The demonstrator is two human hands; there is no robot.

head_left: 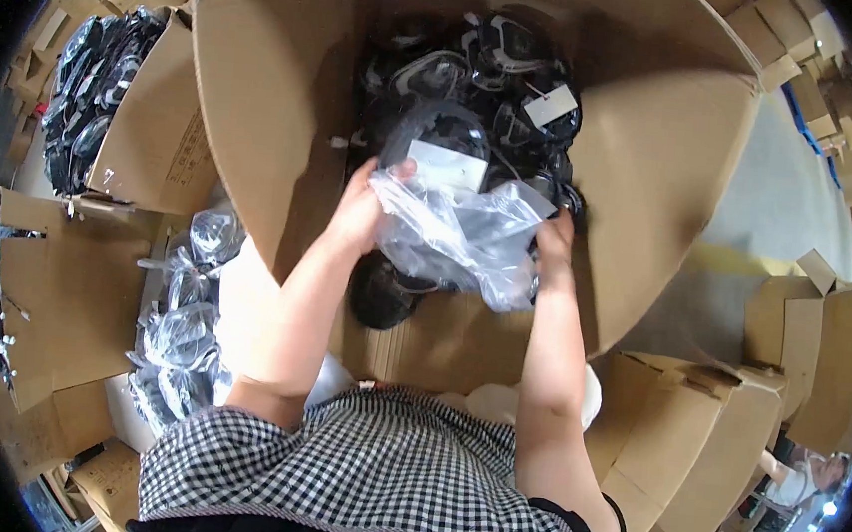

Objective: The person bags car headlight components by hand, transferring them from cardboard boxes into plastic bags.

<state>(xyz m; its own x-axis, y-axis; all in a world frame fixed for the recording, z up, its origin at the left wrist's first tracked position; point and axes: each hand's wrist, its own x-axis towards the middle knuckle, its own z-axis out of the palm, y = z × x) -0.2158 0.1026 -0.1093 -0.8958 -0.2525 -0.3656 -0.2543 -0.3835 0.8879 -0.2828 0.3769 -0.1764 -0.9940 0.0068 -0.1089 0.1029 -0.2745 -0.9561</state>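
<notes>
Inside a large open cardboard box [658, 114] lies a heap of black items [431, 71] that look like shoes or slippers, some with pale tags. Above the heap, a clear plastic bag [459, 234] is stretched between my hands. My left hand [359, 206] grips its left edge, beside a black item with a white card [449, 166]. My right hand [555, 238] is closed round the bag's right edge; its fingertips are partly hidden. Below the bag, a dark rounded piece [384, 293] rests near the box's front.
To my left are several clear-bagged dark items [182, 317] and a carton [152, 129] beside more wrapped black goods [100, 90]. Open cartons [678, 436] stand at my right. Another person [801, 486] is at the far right. Stacked boxes line the far right side.
</notes>
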